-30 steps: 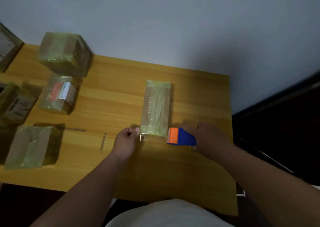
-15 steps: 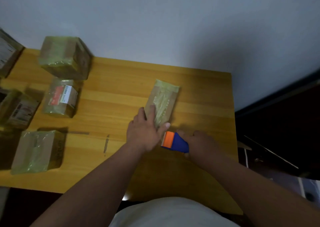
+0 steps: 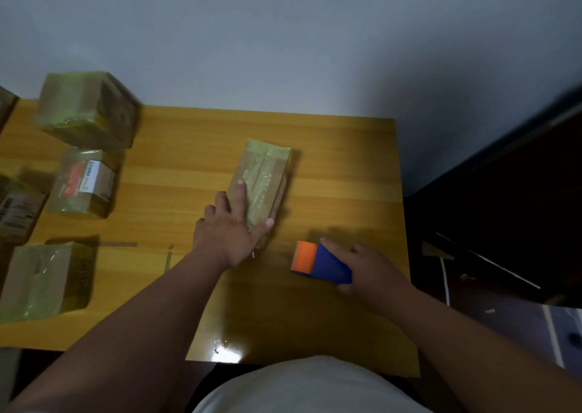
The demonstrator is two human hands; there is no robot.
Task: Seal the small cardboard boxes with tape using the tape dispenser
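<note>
Your left hand [image 3: 231, 233] lies flat, fingers spread, on the box [image 3: 262, 181] at frame centre. Your right hand [image 3: 371, 266] grips the dispenser [image 3: 321, 263], lower right of the box, apart from it.

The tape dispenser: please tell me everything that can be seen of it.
The tape dispenser has a dark blue body and an orange front end; it looks like plastic. It is low over or on the wooden table, right of the long taped box and apart from it, orange end pointing left. The right hand grips its blue part. No tape strip is visible.
</note>
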